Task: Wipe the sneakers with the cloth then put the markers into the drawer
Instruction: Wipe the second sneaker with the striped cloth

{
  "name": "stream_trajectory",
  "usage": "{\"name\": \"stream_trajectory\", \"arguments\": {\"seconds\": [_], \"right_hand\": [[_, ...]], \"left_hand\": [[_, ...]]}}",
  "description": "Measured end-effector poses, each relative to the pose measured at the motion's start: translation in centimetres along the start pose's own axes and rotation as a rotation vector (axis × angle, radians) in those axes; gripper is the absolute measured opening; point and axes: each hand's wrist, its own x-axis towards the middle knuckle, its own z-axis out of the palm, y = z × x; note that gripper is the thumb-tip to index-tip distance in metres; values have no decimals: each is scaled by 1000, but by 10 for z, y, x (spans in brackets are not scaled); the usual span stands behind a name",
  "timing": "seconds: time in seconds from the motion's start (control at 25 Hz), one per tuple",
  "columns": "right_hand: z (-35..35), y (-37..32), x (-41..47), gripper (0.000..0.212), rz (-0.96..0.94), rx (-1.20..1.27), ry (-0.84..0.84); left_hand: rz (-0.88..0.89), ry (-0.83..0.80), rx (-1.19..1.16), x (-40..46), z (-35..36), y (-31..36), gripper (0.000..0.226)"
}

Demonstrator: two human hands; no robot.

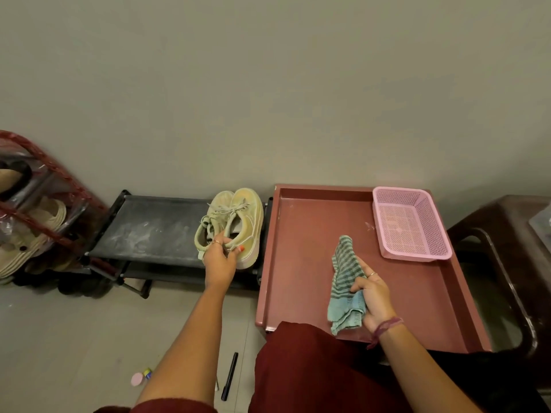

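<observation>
Against the wall, your left hand (219, 259) pinches both sneakers (231, 223) on the rack (149, 231), seemingly by their heels; one may slip. Right hand (374, 298) clutches the cloth (346, 272).

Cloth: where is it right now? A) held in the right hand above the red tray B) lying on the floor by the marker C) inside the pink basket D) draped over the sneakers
A: the right hand has its fingers curled round the striped cloth above the red tray, while the left hand grips the sneakers on the black rack.
</observation>
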Motion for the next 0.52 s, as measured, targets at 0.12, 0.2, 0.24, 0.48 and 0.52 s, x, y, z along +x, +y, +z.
{"name": "stream_trajectory", "arguments": {"seconds": [0.12, 0.2, 0.24, 0.48, 0.52], "right_hand": [[-2, 5, 9, 74, 0, -5, 4], [-2, 7, 12, 73, 5, -7, 3], [-3, 9, 13, 73, 8, -14, 6], [-7, 16, 14, 72, 23, -30, 4], [-7, 16, 15, 73, 22, -28, 0]], "left_hand": [[-14, -32, 7, 20, 9, -15, 16], [-11, -75, 15, 31, 14, -24, 15], [-9, -91, 24, 34, 16, -26, 15], [-37, -12, 108, 34, 18, -41, 21], [-24, -19, 109, 36, 17, -43, 26]]}}
